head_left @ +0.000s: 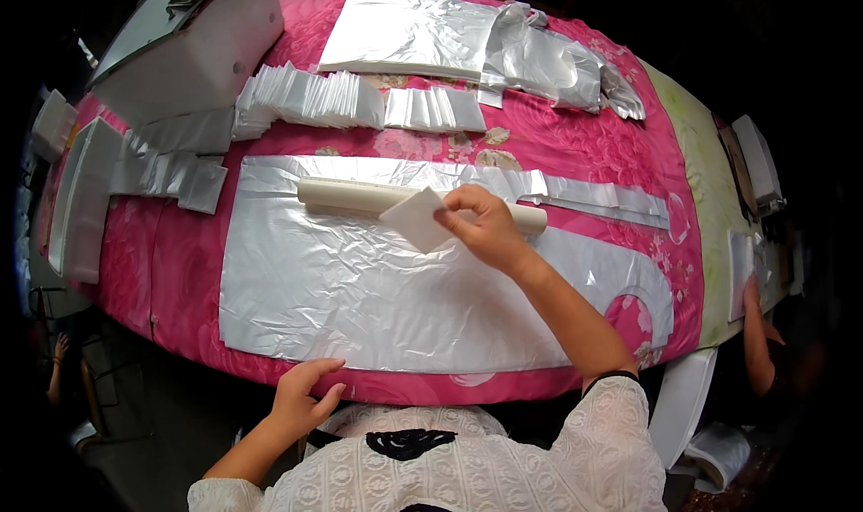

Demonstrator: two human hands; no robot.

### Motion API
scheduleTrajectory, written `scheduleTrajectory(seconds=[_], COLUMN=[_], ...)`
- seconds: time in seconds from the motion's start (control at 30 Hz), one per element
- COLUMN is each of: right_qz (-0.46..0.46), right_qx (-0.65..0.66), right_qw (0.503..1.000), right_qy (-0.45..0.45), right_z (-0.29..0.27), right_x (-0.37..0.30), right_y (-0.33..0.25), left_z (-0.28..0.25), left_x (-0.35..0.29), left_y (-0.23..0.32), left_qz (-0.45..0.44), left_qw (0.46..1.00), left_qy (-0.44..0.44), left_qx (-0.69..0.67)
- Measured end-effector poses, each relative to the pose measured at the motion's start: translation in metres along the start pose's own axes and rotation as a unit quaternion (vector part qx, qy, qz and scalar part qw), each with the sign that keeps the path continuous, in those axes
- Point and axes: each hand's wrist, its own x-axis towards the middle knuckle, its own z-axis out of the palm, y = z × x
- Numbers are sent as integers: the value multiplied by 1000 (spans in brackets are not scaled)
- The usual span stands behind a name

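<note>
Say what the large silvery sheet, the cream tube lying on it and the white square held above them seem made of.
Silvery sheet: probably thin plastic film, glossy; fine creases catch bright glints.
Cream tube: rigid plastic or cardboard, smooth with a soft sheen; it looks straight and uncreased.
White square: paper, card or folded film, fairly matte; it stays flat in the right hand.

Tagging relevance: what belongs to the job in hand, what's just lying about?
In the job:
white square in right hand
cream tube
silver sheets under it
probably the row of similar pieces

Apparently lying about:
large box, upper left
far-right box
</note>
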Motion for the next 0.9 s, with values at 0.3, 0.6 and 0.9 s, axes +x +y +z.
scheduleTrajectory(seconds=[0.3, 0.6, 0.9], right_qz=[246, 146, 132], right_qx=[-165, -134, -294], right_qw=[934, 979, 945], right_qy=[198, 43, -58], right_z=[-60, -60, -37], right_x=[138, 66, -127], right_y=[133, 59, -17], left_z=[11, 5, 23], left_x=[0, 1, 60], left_y=[0, -4, 12], left_qz=[0, -9, 152], left_qw=[998, 998, 982], left_qy=[-48, -43, -83], left_qx=[-31, -43, 73])
